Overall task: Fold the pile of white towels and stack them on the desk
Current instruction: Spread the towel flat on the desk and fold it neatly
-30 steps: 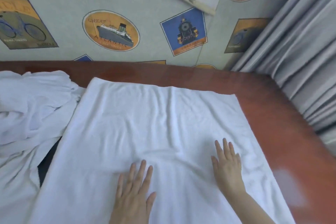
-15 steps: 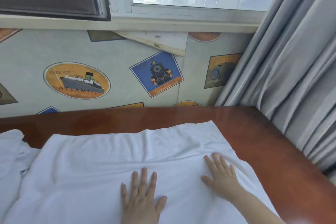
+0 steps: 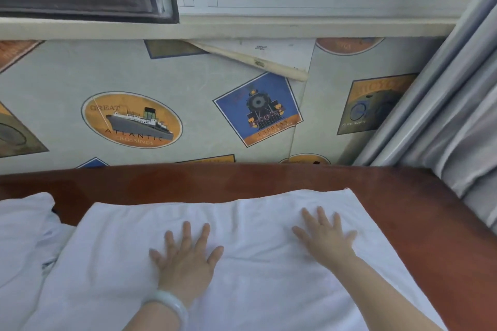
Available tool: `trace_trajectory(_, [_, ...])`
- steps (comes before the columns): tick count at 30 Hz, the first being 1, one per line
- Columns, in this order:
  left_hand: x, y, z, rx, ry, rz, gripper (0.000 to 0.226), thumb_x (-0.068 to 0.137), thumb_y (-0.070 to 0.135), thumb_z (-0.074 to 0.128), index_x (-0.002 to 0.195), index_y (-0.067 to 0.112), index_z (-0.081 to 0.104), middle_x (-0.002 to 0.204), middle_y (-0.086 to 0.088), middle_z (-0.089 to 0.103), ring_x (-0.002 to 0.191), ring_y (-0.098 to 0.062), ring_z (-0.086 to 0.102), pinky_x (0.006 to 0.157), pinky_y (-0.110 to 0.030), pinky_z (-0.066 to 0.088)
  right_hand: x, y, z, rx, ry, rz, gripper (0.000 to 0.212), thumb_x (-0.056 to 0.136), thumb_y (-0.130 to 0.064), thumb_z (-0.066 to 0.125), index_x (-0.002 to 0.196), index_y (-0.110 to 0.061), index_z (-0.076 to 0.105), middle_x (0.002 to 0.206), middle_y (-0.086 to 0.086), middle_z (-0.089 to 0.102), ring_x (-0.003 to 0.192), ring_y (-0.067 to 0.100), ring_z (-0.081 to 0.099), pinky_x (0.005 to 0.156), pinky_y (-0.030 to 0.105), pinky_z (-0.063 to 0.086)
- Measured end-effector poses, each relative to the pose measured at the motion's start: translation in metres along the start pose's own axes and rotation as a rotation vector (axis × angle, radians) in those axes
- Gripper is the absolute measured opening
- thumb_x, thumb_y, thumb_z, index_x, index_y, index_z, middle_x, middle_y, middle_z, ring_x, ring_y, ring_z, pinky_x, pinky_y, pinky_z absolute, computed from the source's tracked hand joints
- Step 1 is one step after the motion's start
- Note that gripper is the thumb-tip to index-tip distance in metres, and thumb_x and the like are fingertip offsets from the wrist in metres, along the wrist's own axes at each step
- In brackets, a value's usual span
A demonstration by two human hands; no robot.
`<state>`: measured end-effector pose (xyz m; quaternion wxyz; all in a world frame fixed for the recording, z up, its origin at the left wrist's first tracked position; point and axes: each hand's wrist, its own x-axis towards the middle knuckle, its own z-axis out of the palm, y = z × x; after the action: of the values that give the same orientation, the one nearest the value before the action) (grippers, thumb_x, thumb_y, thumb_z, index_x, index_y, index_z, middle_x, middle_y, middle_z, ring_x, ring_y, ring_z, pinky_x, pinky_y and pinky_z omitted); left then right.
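Towel, one, spread flat on the worktop. Left hand and right hand press it, fingers splayed wide, gripping nothing. Both have slid toward its far edge, so smoothing is likely near done, folding next. One crumpled heap lies left of the towel.

left hand: flat, fingers spread, palm down | right hand: flat, fingers spread, palm down
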<state>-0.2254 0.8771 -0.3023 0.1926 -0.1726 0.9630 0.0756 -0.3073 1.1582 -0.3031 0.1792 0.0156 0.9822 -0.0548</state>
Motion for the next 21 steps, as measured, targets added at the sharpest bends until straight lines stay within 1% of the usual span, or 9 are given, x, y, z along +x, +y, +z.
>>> trace_trajectory(4, [0.038, 0.007, -0.016, 0.017, -0.029, 0.033, 0.069, 0.093, 0.073, 0.016, 0.152, 0.048, -0.011, 0.163, 0.005, -0.021, 0.147, -0.045, -0.014, 0.117, -0.060, -0.001, 0.018, -0.004, -0.014, -0.006, -0.020, 0.025, 0.066, 0.093, -0.073, 0.020, 0.152, -0.048, 0.004, 0.164, -0.008, 0.001, 0.149, 0.035, 0.004, 0.110, 0.065, 0.015])
trace_trajectory(6, [0.053, 0.008, -0.024, 0.028, -0.063, 0.055, 0.071, 0.094, 0.071, 0.023, 0.152, 0.048, -0.012, 0.162, 0.007, -0.023, 0.147, -0.046, -0.016, 0.117, -0.059, 0.000, 0.020, 0.000, -0.021, -0.005, 0.152, 0.040, 0.057, 0.099, -0.060, 0.025, 0.153, -0.040, 0.020, 0.160, -0.004, 0.025, 0.143, 0.030, 0.025, 0.109, 0.053, 0.026])
trace_trajectory(8, [0.064, 0.007, -0.033, 0.047, -0.064, 0.079, 0.067, 0.100, 0.059, 0.029, 0.154, 0.044, -0.008, 0.163, 0.007, -0.019, 0.147, -0.046, -0.010, 0.118, -0.057, 0.001, 0.027, 0.008, -0.024, -0.013, 0.351, 0.003, 0.050, 0.104, -0.045, 0.030, 0.152, -0.031, 0.031, 0.156, 0.000, 0.034, 0.140, 0.026, 0.031, 0.109, 0.045, 0.028])
trace_trajectory(11, [0.077, 0.001, -0.044, 0.087, 0.113, 0.144, 0.058, 0.105, 0.031, 0.031, 0.157, 0.029, 0.006, 0.162, 0.003, 0.011, 0.144, -0.032, 0.020, 0.119, -0.053, 0.012, 0.041, 0.020, -0.012, 0.000, 0.293, -0.121, 0.048, 0.106, -0.024, 0.028, 0.154, -0.028, 0.026, 0.163, -0.002, 0.021, 0.150, 0.021, 0.014, 0.119, 0.046, 0.013])
trace_trajectory(14, [0.086, 0.002, -0.050, 0.178, 0.210, 0.218, 0.046, 0.103, 0.034, 0.039, 0.147, 0.024, 0.030, 0.136, 0.002, 0.036, 0.122, -0.023, 0.036, 0.107, -0.040, 0.026, 0.041, 0.019, 0.004, -0.021, 0.228, -0.162, 0.052, 0.105, -0.016, 0.023, 0.155, -0.029, 0.024, 0.165, -0.002, 0.010, 0.152, 0.020, 0.003, 0.121, 0.047, -0.003])
trace_trajectory(16, [0.091, 0.012, -0.054, 0.153, 0.170, 0.273, 0.029, 0.099, 0.032, 0.046, 0.126, 0.025, 0.041, 0.119, 0.003, 0.042, 0.109, -0.020, 0.037, 0.090, -0.033, 0.028, 0.041, 0.019, 0.004, 0.043, 0.382, -0.200, 0.054, 0.096, -0.003, 0.033, 0.142, -0.023, 0.051, 0.157, 0.006, 0.035, 0.146, 0.031, 0.028, 0.118, 0.054, 0.013])
trace_trajectory(18, [0.098, 0.022, -0.063, 0.107, 0.069, 0.318, 0.018, 0.093, 0.018, 0.048, 0.108, 0.026, 0.041, 0.106, 0.005, 0.041, 0.098, -0.017, 0.035, 0.081, -0.031, 0.027, 0.051, 0.027, -0.005, 0.167, 0.551, -0.203, 0.051, 0.081, 0.003, 0.042, 0.119, -0.014, 0.069, 0.134, 0.013, 0.061, 0.123, 0.039, 0.055, 0.105, 0.054, 0.038])
trace_trajectory(19, [0.102, 0.024, -0.068, 0.088, 0.012, 0.338, 0.019, 0.090, 0.011, 0.047, 0.101, 0.025, 0.040, 0.103, 0.006, 0.042, 0.095, -0.016, 0.036, 0.079, -0.030, 0.029, 0.061, 0.031, -0.014, 0.195, 0.569, -0.184, 0.051, 0.079, 0.007, 0.043, 0.119, -0.013, 0.069, 0.131, 0.013, 0.062, 0.120, 0.038, 0.056, 0.103, 0.051, 0.040])
trace_trajectory(21, [0.107, 0.028, -0.077, -0.006, -0.094, 0.365, 0.021, 0.085, 0.006, 0.048, 0.091, 0.023, 0.039, 0.094, 0.006, 0.044, 0.083, -0.015, 0.039, 0.071, -0.029, 0.033, 0.074, 0.032, -0.039, 0.129, 0.408, -0.169, 0.055, 0.087, 0.010, 0.044, 0.134, -0.015, 0.058, 0.143, 0.009, 0.051, 0.128, 0.032, 0.048, 0.107, 0.039, 0.037])
